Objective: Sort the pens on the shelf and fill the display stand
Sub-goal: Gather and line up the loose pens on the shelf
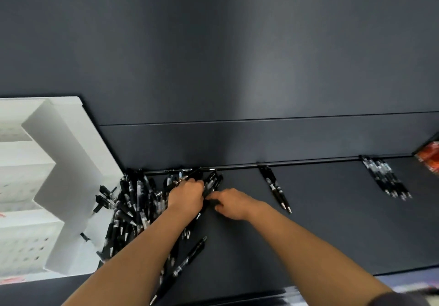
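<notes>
Dark shelf (308,234). Left end: white display stand (71,187) with a loose pile of black pens (133,210) against it, spread from back edge toward front edge. Back edge, middle: pair of pens (276,189), side by side. Further right: tidy row of pens (386,179). Far right edge: red item (430,156), blurred.

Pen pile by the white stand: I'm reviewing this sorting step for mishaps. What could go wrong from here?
The left hand holds a bundle of pens while the right hand reaches in at it; one could slip from the grip back into the loose pile, mixing the types. The stray pen beside the left forearm lies near the front edge of the shelf; the arm could sweep it off.
</notes>
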Demonstrator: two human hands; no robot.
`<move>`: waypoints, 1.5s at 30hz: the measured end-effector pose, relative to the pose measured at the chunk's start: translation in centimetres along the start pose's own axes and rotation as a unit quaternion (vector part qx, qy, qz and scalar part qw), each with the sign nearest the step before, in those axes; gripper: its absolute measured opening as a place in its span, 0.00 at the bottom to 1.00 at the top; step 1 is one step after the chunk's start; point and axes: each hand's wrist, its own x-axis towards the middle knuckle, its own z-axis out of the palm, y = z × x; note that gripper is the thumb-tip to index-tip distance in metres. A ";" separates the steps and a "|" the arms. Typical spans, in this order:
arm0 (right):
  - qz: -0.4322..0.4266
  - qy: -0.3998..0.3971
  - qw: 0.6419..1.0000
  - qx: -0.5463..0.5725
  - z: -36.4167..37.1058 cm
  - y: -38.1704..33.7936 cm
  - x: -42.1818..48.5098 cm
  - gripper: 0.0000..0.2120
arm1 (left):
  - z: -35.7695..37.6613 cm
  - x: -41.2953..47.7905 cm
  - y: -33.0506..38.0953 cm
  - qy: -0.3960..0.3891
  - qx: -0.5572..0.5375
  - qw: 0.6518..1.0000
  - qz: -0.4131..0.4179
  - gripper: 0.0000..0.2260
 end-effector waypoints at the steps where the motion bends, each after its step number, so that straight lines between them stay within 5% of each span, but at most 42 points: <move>1: 0.001 -0.004 1.000 0.007 0.1 0.0 0.2 0.22 | 0.1 0.2 0.1 -0.003 -0.001 1.000 -0.003 0.12; 12: 0.057 0.040 0.996 0.051 1.0 -0.9 -0.1 0.12 | 0.1 1.0 0.6 -0.060 -0.022 0.997 -0.045 0.16; 19: 0.122 0.080 0.989 0.038 1.0 -0.8 -1.5 0.10 | -0.6 0.8 2.1 -0.007 -0.104 0.995 0.011 0.17; 26: 0.240 0.236 0.940 0.056 -1.5 5.8 -4.9 0.32 | 0.6 1.5 6.9 -0.025 -0.188 0.982 0.017 0.12; 31: 0.319 0.215 0.920 0.072 -2.5 11.0 -7.1 0.10 | 2.3 1.6 10.7 -0.060 -0.213 0.975 0.002 0.11; 45: 0.181 0.128 0.970 0.097 -2.5 12.4 -4.3 0.11 | 3.7 2.9 14.1 -0.030 -0.248 0.966 -0.065 0.16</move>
